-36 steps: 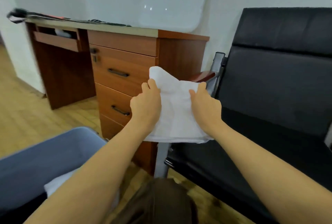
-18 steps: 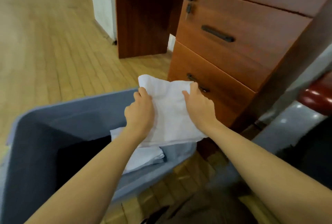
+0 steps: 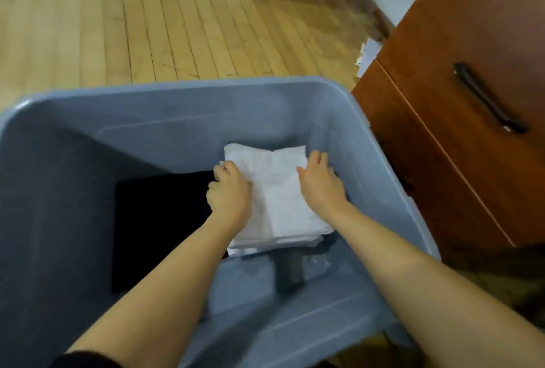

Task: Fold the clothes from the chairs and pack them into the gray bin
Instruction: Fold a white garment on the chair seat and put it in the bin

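Folded white cloth (image 3: pixel 277 190), carried above the gray bin (image 3: pixel 177 93) half a second ago, now lies on the white stack by its right wall. Left hand (image 3: pixel 228 193) grips its left edge; right hand (image 3: pixel 320 182) presses flat. Placement nearly done.

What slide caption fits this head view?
Both hands, left and right, set a folded white garment beside dark clothes inside the gray bin.

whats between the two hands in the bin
In the head view, the folded white garment spans the gap between the left hand and right hand, inside the gray bin.
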Available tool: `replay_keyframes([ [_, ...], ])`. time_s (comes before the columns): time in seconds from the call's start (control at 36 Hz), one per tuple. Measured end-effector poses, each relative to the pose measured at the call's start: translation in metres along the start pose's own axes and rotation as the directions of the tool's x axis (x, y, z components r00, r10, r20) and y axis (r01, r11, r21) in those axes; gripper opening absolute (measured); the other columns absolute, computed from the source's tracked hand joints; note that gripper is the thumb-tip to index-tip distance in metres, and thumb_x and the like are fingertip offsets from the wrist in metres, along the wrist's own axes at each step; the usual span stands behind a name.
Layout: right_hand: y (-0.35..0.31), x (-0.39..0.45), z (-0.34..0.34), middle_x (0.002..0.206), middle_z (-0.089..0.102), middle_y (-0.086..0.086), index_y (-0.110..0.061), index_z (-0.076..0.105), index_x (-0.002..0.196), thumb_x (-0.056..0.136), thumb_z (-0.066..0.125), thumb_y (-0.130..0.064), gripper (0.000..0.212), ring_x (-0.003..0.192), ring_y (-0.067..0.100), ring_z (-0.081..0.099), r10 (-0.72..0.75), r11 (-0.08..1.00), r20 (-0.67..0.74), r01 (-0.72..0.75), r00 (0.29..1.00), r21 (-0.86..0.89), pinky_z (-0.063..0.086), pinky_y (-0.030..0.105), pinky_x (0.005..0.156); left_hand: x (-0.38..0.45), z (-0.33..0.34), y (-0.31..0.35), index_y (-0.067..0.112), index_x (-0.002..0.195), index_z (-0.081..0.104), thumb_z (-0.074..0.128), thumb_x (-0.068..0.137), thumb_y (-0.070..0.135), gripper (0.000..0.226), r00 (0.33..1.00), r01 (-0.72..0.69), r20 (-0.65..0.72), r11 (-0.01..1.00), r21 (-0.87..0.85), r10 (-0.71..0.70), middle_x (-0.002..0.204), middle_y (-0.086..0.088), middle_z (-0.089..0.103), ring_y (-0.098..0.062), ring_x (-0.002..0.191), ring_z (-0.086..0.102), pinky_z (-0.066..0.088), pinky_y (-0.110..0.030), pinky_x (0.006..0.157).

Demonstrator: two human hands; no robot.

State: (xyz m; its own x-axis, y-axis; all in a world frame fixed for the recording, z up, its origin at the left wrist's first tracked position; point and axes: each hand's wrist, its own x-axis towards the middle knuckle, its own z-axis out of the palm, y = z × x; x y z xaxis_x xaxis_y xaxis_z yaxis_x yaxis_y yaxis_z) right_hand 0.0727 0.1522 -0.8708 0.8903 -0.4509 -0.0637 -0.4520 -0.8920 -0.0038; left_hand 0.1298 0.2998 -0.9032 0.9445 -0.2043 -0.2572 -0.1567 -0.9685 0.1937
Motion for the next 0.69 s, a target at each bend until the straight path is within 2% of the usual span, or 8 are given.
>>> replay_keyframes([
  [0.08, 0.004, 0.005, 0.033, 0.132, 0.035, 0.021, 0.001, 0.035, 0.127, 0.101, 0.040, -0.025, 0.037, 0.117, 0.036, 0.041, -0.046, 0.987, 0.156, 0.069, 0.987, -0.146, 0.038, 0.039, 0.092, 0.004, 0.023, -0.007, 0.004, 0.148, 0.000, 0.052, 0.091, 0.048, 0.089, 0.985, -0.164, 0.085, 0.955, 0.248, 0.147, 0.152, -0.016, 0.010, -0.037, 0.130, 0.030, 0.033, -0.038, 0.102],
  [0.19, 0.010, 0.002, 0.053, 0.135, 0.031, 0.011, -0.007, 0.035, 0.131, 0.096, 0.046, -0.012, 0.037, 0.117, 0.031, 0.037, -0.181, 0.982, 0.275, 0.189, 0.944, -0.003, 0.039, 0.038, 0.091, 0.005, 0.049, -0.010, 0.013, 0.150, 0.000, 0.049, 0.095, 0.031, 0.076, 0.893, -0.447, 0.199, 0.850, 0.280, 0.404, 0.156, -0.014, -0.007, -0.037, 0.142, 0.007, 0.016, -0.040, 0.113],
  [0.25, 0.009, -0.001, 0.057, 0.144, 0.026, 0.009, -0.009, 0.032, 0.138, 0.098, 0.045, -0.014, 0.043, 0.125, 0.030, 0.033, -0.280, 0.960, 0.362, 0.260, 0.889, 0.104, 0.038, 0.041, 0.098, 0.005, 0.056, -0.010, 0.013, 0.151, -0.003, 0.044, 0.096, 0.042, 0.078, 0.882, -0.449, 0.281, 0.858, 0.250, 0.379, 0.157, -0.013, -0.014, -0.037, 0.144, -0.003, 0.010, -0.043, 0.116],
  [0.31, 0.008, -0.003, 0.059, 0.155, 0.015, 0.007, -0.011, 0.021, 0.147, 0.099, 0.045, -0.021, 0.055, 0.138, 0.029, 0.022, -0.317, 0.948, 0.478, 0.268, 0.819, 0.170, 0.027, 0.039, 0.110, 0.006, 0.059, -0.011, 0.015, 0.150, -0.010, 0.044, 0.093, 0.054, 0.088, 0.893, -0.393, 0.328, 0.889, 0.234, 0.308, 0.155, -0.010, -0.023, -0.039, 0.143, -0.010, 0.006, -0.046, 0.117],
  [0.36, 0.011, -0.005, 0.064, 0.160, -0.001, 0.002, -0.016, 0.008, 0.152, 0.099, 0.044, -0.032, 0.066, 0.146, 0.025, 0.008, -0.260, 0.965, 0.620, 0.231, 0.741, 0.128, 0.016, 0.037, 0.116, 0.007, 0.061, -0.011, 0.019, 0.149, -0.017, 0.045, 0.089, 0.061, 0.096, 0.896, -0.355, 0.355, 0.910, 0.215, 0.266, 0.153, -0.009, -0.029, -0.040, 0.143, -0.011, 0.006, -0.047, 0.117],
  [0.42, 0.017, -0.006, 0.069, 0.160, -0.009, -0.001, -0.020, 0.002, 0.153, 0.100, 0.040, -0.040, 0.069, 0.147, 0.022, 0.004, -0.188, 0.976, 0.699, 0.210, 0.690, 0.055, 0.015, 0.038, 0.117, 0.007, 0.061, -0.010, 0.022, 0.148, -0.019, 0.047, 0.087, 0.063, 0.099, 0.898, -0.331, 0.368, 0.921, 0.205, 0.242, 0.152, -0.009, -0.031, -0.042, 0.143, -0.008, 0.012, -0.047, 0.116],
  [0.58, 0.017, -0.008, 0.072, 0.161, -0.003, -0.001, -0.022, 0.009, 0.153, 0.101, 0.035, -0.038, 0.060, 0.146, 0.022, 0.010, -0.165, 0.982, 0.671, 0.181, 0.723, 0.046, 0.015, 0.038, 0.115, 0.010, 0.053, -0.010, 0.026, 0.149, -0.015, 0.052, 0.087, 0.058, 0.097, 0.889, -0.339, 0.392, 0.916, 0.215, 0.237, 0.153, -0.007, -0.029, -0.042, 0.142, -0.001, 0.012, -0.047, 0.115],
  [0.69, 0.014, -0.006, 0.064, 0.157, 0.018, 0.004, -0.018, 0.028, 0.148, 0.101, 0.035, -0.033, 0.049, 0.139, 0.025, 0.026, -0.196, 0.978, 0.564, 0.199, 0.802, 0.058, 0.024, 0.038, 0.109, 0.007, 0.044, -0.010, 0.025, 0.151, -0.001, 0.047, 0.094, 0.045, 0.077, 0.888, -0.301, 0.388, 0.949, 0.090, 0.245, 0.158, -0.004, -0.015, -0.035, 0.144, 0.002, 0.011, -0.044, 0.116],
])
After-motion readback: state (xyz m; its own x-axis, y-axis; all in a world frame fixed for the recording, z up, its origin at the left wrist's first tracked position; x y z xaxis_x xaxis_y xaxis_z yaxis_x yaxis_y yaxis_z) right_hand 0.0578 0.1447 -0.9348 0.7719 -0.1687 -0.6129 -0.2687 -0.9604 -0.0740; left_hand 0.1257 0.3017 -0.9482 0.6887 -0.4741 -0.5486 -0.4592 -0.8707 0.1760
